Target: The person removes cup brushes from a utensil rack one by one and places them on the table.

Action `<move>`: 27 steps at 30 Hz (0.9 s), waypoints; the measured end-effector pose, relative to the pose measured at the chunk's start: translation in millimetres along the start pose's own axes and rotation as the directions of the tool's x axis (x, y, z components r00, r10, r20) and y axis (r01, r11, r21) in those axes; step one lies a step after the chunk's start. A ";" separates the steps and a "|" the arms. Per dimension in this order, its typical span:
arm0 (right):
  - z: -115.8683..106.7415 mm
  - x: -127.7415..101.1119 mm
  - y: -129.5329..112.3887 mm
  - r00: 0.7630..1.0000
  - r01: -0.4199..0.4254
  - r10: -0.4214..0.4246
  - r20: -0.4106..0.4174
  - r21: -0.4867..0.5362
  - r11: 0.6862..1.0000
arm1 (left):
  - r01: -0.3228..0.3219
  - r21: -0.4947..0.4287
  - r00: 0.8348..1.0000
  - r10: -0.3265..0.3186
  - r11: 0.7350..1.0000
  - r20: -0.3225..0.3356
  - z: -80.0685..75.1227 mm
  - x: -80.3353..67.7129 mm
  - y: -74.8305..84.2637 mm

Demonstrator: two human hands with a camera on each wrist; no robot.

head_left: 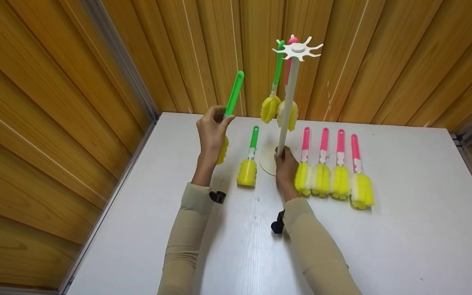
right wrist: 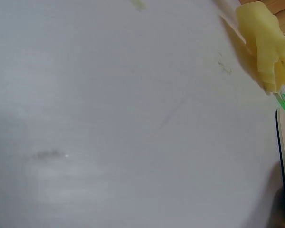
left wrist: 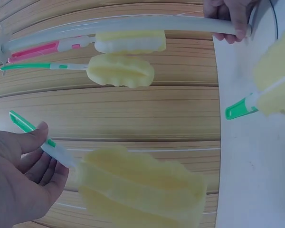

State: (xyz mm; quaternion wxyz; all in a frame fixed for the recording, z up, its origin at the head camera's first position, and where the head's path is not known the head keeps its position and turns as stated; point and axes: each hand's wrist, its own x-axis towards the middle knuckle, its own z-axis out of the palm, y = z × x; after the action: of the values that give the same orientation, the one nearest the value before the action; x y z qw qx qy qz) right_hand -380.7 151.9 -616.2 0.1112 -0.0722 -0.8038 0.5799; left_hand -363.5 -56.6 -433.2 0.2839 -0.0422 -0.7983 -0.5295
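Green-handled sponge brush point(head_left: 233, 96) is raised above the white table point(head_left: 404, 229), pinched near its sponge end by the left hand point(head_left: 212, 129), loop end up, level with the rack's upper pole. The right hand point(head_left: 286, 168) wraps the stand pole point(head_left: 288, 98) low down, apparently steadying it. Two brushes hang from the top hub point(head_left: 298, 49). One green brush point(head_left: 249, 157) and four pink brushes point(head_left: 334, 166) lie beside the base.

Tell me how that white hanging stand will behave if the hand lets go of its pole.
The stand looks top-heavy: a tall thin pole on a small round base, with two brushes hanging high. It would probably wobble or tip easily. The right hand gripping the pole low suggests it needs steadying.
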 end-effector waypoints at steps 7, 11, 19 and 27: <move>-0.4 0.7 0.0 0.998 0.045 -0.046 -0.032 -0.020 0.999 | 0.076 0.052 0.997 -0.077 0.996 0.004 4.5 -12.7 -21.3; 0.6 0.8 -0.1 0.999 0.037 -0.038 -0.025 -0.004 0.999 | 0.124 0.044 0.992 -0.124 0.991 0.014 5.2 -16.1 -30.5; 2.1 1.2 -0.1 1.000 0.020 -0.020 -0.013 -0.003 1.000 | 0.251 -0.029 0.967 -0.249 0.968 0.046 6.9 -18.7 -44.6; 0.6 0.8 -1.8 0.999 0.027 -0.027 -0.019 0.007 1.000 | 0.405 -0.071 0.913 -0.398 0.912 0.087 12.8 -15.2 -61.0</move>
State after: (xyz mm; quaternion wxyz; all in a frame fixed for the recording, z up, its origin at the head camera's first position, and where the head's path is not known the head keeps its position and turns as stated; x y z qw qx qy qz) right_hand -381.6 151.0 -614.7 0.1268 -0.0663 -0.8015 0.5806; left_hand -378.5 -68.5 -494.4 0.1386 0.0916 -0.7754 -0.6093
